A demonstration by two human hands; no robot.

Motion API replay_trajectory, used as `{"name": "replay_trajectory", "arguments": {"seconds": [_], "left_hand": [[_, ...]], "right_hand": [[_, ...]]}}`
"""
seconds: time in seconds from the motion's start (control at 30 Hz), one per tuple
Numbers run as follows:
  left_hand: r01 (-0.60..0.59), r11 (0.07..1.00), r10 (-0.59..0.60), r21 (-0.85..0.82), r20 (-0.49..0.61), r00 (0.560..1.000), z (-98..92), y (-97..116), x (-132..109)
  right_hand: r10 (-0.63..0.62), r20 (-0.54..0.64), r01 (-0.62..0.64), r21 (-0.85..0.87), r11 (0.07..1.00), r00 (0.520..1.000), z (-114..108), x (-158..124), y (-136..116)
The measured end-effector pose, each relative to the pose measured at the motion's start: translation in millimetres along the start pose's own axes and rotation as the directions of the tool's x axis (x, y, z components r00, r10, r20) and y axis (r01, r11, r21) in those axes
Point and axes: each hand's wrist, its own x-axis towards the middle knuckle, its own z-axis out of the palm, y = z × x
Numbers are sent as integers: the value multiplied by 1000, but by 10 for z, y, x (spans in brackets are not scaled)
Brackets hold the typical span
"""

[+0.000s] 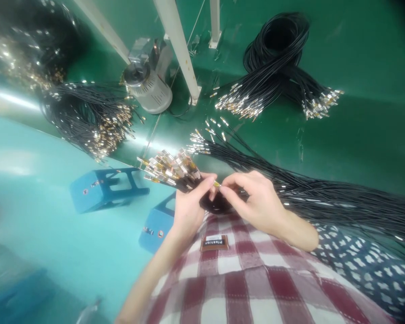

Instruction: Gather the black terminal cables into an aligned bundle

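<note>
My left hand (189, 204) is closed around a bunch of black cables whose gold and silver connector ends (170, 167) fan out up and to the left. My right hand (256, 200) pinches a single gold connector tip (217, 184) between thumb and fingers, right against the left hand's fingertips. Both hands sit just above a red and white checked apron (243, 279) on my lap. A sheaf of black cables (324, 198) runs off to the right from the hands across the green table edge.
On the green table (357, 135) lie a coiled cable bundle (276, 58) with connector ends, another pile (94, 121) at left, and a round metal device (148, 83) by white frame posts. Two blue stools (104, 186) stand on the teal floor below.
</note>
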Motion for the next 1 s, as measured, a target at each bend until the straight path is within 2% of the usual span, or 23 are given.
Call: {"name": "replay_trajectory", "arguments": {"seconds": [0.07,0.13,0.2,0.23,0.27,0.4,0.5,0.57,0.73,1.0], "left_hand": [[1,1000,-1,-6,0,1000,-2,-2,-4],[4,1000,-4,-5,4,1000,-8,-7,-9],[4,1000,-4,-5,5,1000,-14,-13,-16],[3,1000,-3,-7,4,1000,-16,-16,-20],[3,1000,-3,-8,1,1000,-15,-18,-24],[-3,1000,3,-12,-11,1000,11,-11,-45],[2,1000,-3,-11,-19,1000,42,0,-66],[6,1000,-6,-10,-29,1000,57,1,-80],[11,1000,-11,-1,-43,999,63,-11,-97],[50,999,-50,-3,65,997,-1,34,-46]], "right_hand": [[120,101,-143,255,956,988,2,30,7],[219,252,-321,504,802,943,6,67,17],[256,357,-432,614,660,898,12,90,18],[265,367,-447,624,641,892,17,90,13],[269,341,-430,613,663,901,22,82,3],[198,103,-223,392,893,975,48,0,-48],[143,47,-150,318,936,989,85,-46,-60],[155,50,-162,382,910,987,119,-51,-54],[235,132,-266,596,758,963,154,-16,-55],[287,272,-395,655,644,919,43,30,-38]]}}
